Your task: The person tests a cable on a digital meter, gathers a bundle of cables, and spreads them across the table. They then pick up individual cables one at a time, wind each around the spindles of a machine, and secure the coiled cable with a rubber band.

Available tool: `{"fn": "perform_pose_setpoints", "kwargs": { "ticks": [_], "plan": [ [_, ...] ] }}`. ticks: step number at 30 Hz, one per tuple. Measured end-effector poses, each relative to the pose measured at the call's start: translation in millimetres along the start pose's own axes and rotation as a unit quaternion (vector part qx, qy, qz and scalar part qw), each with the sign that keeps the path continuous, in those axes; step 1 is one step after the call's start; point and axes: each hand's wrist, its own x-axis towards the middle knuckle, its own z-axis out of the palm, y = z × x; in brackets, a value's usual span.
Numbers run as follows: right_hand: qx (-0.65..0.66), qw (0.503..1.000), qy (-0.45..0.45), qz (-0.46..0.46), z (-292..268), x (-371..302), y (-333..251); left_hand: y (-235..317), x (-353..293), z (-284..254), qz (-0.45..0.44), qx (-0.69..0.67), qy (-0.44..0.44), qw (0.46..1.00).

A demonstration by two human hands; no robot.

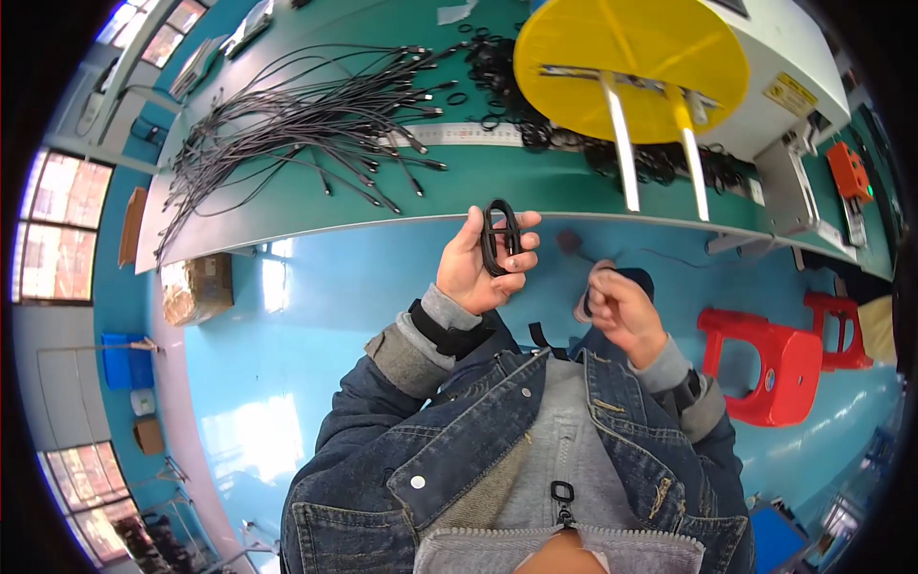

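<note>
A black cable [490, 251], wound into a small oval coil with bands across its middle, lies in my left hand [463, 275]. The fingers of that hand curl round the coil, thumb on its left side. My right hand [625, 318] is apart from it, to the right and a little lower, its fingers curled together. Whatever they might pinch is too small to make out. Beyond my hands, a loose bundle of black cables [287, 120] with plugs at their ends spreads over the green table [497, 182].
A round yellow disc [631, 57] on a white machine [813, 67] overhangs the table at the far right. Small black rings [492, 72] and a ruler [464, 134] lie left of it. Red stools [765, 368] stand at right, a cardboard box [198, 289] at left.
</note>
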Motion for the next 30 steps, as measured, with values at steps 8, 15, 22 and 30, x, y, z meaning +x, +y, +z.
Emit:
{"fn": "perform_pose_setpoints", "kwargs": {
  "ticks": [8, 15, 22, 30],
  "plan": [
    [-0.036, 0.997, 0.056, 0.048, -32.6, -6.4, 12.2, 92.8, -19.5, 7.3, 0.037, 0.169, 0.190, 0.966],
    [-0.050, 0.995, 0.047, 0.071, -27.2, 3.8, 18.0, 326.1, -75.2, 16.1, 0.373, 0.730, 0.287, 0.496],
    [-0.053, 0.992, 0.062, 0.093, -23.4, 7.9, 20.1, 236.0, -44.3, -23.5, 0.243, 0.919, 0.221, 0.219],
    [-0.136, 0.989, 0.065, -0.001, -12.8, -10.1, 11.0, 220.6, -61.6, -2.0, 0.261, 0.926, 0.211, 0.173]
  ]
}}
